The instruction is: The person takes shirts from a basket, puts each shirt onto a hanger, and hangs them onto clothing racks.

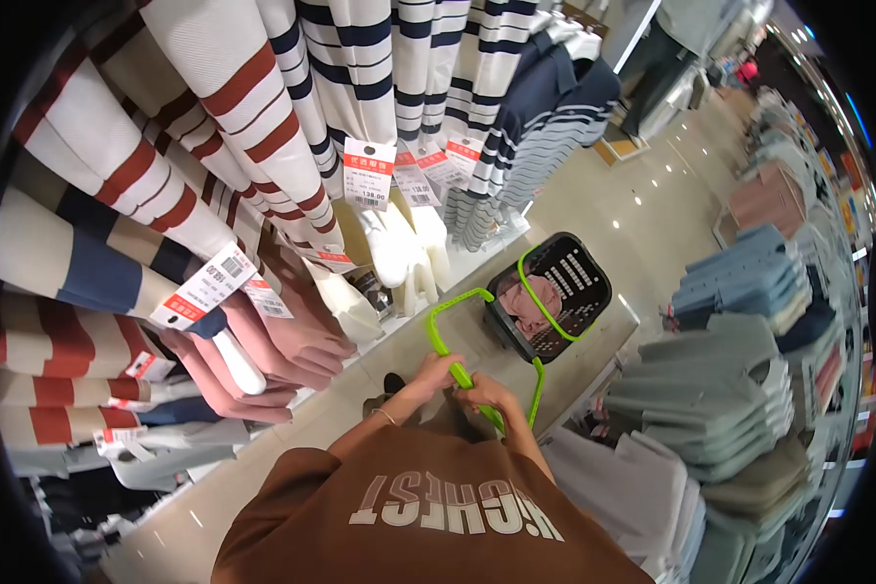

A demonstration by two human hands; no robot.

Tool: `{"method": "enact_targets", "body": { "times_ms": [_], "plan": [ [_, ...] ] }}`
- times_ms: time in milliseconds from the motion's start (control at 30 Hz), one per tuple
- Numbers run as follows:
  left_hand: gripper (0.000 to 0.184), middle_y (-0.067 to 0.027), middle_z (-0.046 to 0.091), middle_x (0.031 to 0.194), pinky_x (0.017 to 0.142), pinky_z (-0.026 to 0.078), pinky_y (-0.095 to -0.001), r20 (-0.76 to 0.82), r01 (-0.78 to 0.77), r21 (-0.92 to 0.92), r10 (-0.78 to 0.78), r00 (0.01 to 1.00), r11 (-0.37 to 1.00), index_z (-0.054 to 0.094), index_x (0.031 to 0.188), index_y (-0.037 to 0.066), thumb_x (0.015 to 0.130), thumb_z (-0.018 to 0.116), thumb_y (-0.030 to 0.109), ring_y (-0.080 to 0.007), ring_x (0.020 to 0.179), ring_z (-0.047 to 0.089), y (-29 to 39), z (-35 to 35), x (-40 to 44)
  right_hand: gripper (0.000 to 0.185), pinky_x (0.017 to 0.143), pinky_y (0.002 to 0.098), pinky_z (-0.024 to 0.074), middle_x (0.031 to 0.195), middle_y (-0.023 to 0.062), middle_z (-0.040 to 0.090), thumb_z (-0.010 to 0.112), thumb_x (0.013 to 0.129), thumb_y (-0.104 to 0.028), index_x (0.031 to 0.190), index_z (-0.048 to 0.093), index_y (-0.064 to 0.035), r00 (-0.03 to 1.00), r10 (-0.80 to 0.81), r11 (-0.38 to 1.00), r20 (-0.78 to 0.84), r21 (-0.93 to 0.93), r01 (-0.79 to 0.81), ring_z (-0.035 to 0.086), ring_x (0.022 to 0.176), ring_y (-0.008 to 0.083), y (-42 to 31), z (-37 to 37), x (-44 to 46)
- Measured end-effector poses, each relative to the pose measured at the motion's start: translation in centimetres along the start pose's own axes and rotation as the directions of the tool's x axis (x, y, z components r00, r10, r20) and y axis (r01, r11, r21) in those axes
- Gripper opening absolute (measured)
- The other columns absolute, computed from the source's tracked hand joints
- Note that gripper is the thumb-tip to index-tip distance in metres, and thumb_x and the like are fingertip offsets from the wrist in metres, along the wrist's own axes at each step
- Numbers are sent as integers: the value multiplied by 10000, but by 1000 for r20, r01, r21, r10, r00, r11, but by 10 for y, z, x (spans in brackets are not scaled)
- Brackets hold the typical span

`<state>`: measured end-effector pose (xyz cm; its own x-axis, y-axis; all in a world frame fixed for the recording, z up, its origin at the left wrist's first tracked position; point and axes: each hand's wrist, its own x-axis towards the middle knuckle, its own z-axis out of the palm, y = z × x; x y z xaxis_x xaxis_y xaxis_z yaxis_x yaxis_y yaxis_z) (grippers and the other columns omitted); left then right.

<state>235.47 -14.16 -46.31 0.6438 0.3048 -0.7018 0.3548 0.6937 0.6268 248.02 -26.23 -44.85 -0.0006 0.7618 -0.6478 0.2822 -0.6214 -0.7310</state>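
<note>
Both hands are closed around the bright green handle (438, 333) of a black rolling shopping basket (586, 276). My left hand (436, 374) grips the bar on the left, with a thin bracelet at its wrist. Close beside it, my right hand (484, 391) wraps the same bar a little lower. The basket stands on the floor ahead of me and to the right, its second green handle (528, 273) lying across it. Inside is a crumpled pink garment (530, 305).
Striped knitwear (253, 97) with price tags (370, 173) hangs on the left. Navy striped shirts (555, 112) hang farther on. Racks of grey-green tops (701, 375) and blue shirts (735, 273) line the right. A tiled aisle (642, 180) runs between them.
</note>
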Motion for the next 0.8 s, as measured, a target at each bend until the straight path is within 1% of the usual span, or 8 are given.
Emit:
{"method": "enact_targets", "body": {
  "times_ms": [167, 233, 267, 367, 433, 567, 667, 800],
  "plan": [
    [220, -66, 617, 802, 638, 472, -311, -198, -204, -34, 194, 961, 978, 614, 864, 45, 808, 626, 257, -165, 693, 587, -2, 46, 38, 216, 496, 309, 453, 545, 73, 580, 597, 766, -205, 712, 601, 4, 995, -56, 997, -79, -48, 53, 566, 475, 165, 24, -41, 19],
    [259, -59, 621, 730, 564, 464, -314, -329, -254, 75, 264, 907, 964, 636, 790, 40, 817, 614, 297, -172, 640, 596, -5, 74, 40, 179, 485, 309, 454, 581, 74, 595, 589, 772, -159, 766, 605, 19, 911, -313, 943, -269, 21, 331, 570, 482, 160, 27, -44, 25],
    [276, -57, 617, 727, 553, 459, -307, -329, -271, 36, 267, 906, 962, 634, 805, 43, 829, 608, 316, -164, 637, 592, -12, 83, 48, 165, 480, 309, 454, 598, 74, 603, 585, 775, -136, 792, 607, 27, 831, -416, 885, -368, 47, 464, 572, 486, 157, 29, -47, 27],
    [321, -47, 601, 716, 516, 437, -284, -320, -277, -77, 240, 917, 958, 625, 852, 48, 863, 589, 367, -139, 615, 575, -32, 94, 69, 153, 472, 297, 455, 639, 71, 615, 569, 776, -91, 850, 608, 38, 985, -131, 989, -110, 59, 138, 580, 509, 146, 4, -73, 13],
    [346, -35, 582, 705, 486, 418, -266, -296, -210, -163, 155, 942, 964, 614, 888, 51, 882, 576, 395, -119, 583, 553, -25, 98, 52, 151, 471, 287, 453, 643, 68, 615, 573, 776, -96, 837, 613, 36, 979, -198, 979, -40, 44, 200, 584, 523, 138, 17, -74, 25],
    [338, -17, 548, 681, 428, 379, -252, -376, -296, -276, 181, 909, 914, 595, 910, 55, 902, 559, 391, -100, 513, 503, -25, 105, 34, 128, 469, 278, 447, 633, 64, 604, 572, 766, -83, 790, 612, 36, 965, -260, 964, -21, -64, 258, 579, 534, 131, 56, -64, 57],
    [308, -15, 538, 669, 407, 368, -257, -418, -372, -285, 234, 878, 883, 591, 888, 60, 907, 563, 365, -103, 485, 485, -35, 103, 32, 116, 467, 275, 441, 617, 63, 593, 564, 752, -66, 757, 605, 43, 960, -278, 959, 15, 62, 277, 569, 526, 131, 29, -59, 34],
    [268, -7, 525, 633, 386, 352, -255, -424, -388, -300, 243, 873, 871, 589, 864, 63, 907, 576, 328, -102, 451, 465, -38, 96, 5, 107, 469, 272, 437, 611, 59, 581, 551, 740, -47, 754, 600, 47, 973, -230, 972, 19, 43, 229, 563, 528, 133, 3, -42, 12]
  ]
}}
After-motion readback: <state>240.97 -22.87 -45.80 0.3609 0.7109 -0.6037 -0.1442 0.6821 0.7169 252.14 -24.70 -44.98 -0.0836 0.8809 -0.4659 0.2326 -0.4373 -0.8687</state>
